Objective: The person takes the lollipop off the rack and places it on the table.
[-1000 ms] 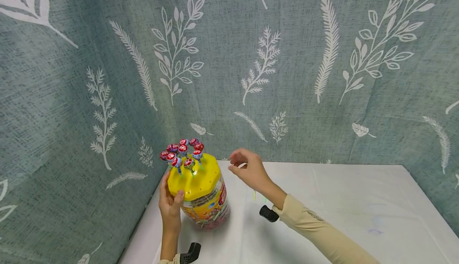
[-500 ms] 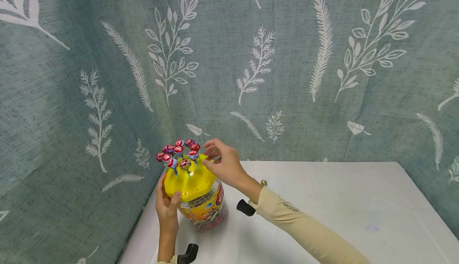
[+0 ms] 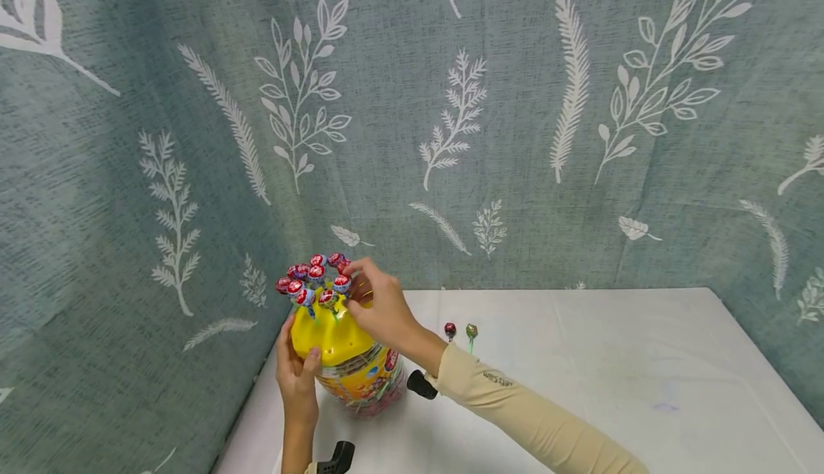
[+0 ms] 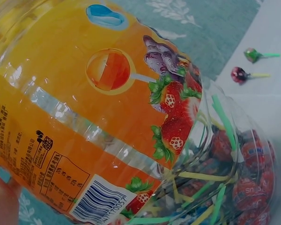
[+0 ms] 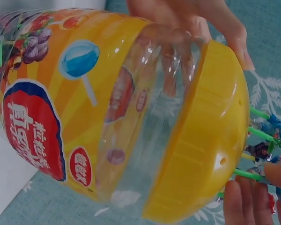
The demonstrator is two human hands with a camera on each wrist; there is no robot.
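A clear plastic candy jar (image 3: 367,381) with a yellow lid (image 3: 341,334) and an orange fruit label stands slightly tilted on the table. Several wrapped lollipops (image 3: 305,297) stick up from holes in the lid. My left hand (image 3: 297,381) grips the jar at the lid's left side, its thumb on the near edge. Over the lid's right side, my right hand (image 3: 386,313) pinches the green stick (image 5: 248,175) of a lollipop between thumb and fingers. In the left wrist view, more lollipops (image 4: 250,192) with green and yellow sticks fill the jar's lower part.
Two loose lollipops lie on the white-covered table (image 3: 579,367) behind the right forearm: a dark red one (image 3: 450,329) and a green one (image 3: 472,331). A grey-green curtain (image 3: 399,138) with white leaves hangs behind and at the left.
My right hand has moved left from beside the jar to the lollipops on the lid and now pinches a stick. The two loose lollipops show more fully. My left hand keeps its grip.
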